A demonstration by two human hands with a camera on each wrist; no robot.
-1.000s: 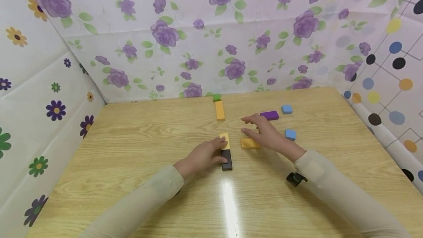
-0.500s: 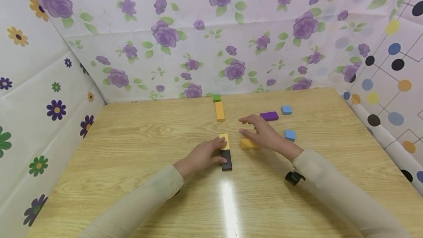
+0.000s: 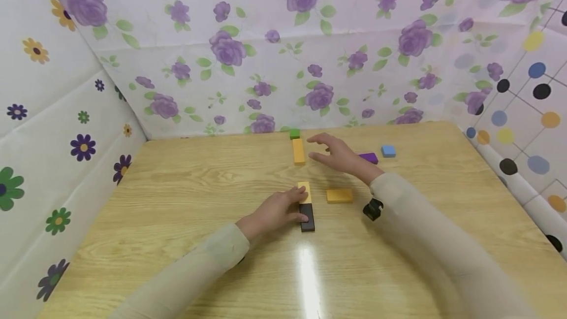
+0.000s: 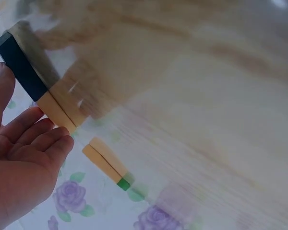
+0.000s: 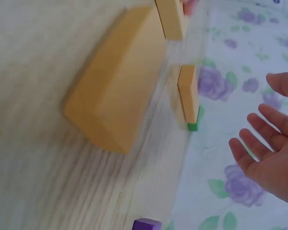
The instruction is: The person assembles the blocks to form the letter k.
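My left hand [image 3: 274, 211] lies along the left side of a yellow block [image 3: 304, 191] and a black block [image 3: 307, 220] set end to end. In the left wrist view its thumb [image 4: 6, 79] is at the black block [image 4: 21, 67], and its fingers reach the yellow block [image 4: 56, 112]. Raised over the table, my right hand [image 3: 338, 153] has its fingers spread with nothing between them. Just left of its fingertips is an upright-running orange block [image 3: 299, 152], with a green block [image 3: 294, 134] at its far end. A crosswise orange block [image 3: 339, 196] lies nearer me.
A purple block [image 3: 369, 158], partly behind the right hand, and a blue block [image 3: 388, 151] lie at the back right. The wooden table [image 3: 199, 161] is bounded by a flowered cloth [image 3: 274, 78] behind and patterned cloths at both sides.
My right hand has moved forward and left, uncovering the crosswise orange block and covering part of the purple one. The nearer blue block is now hidden behind the sleeve. My left hand stays put.
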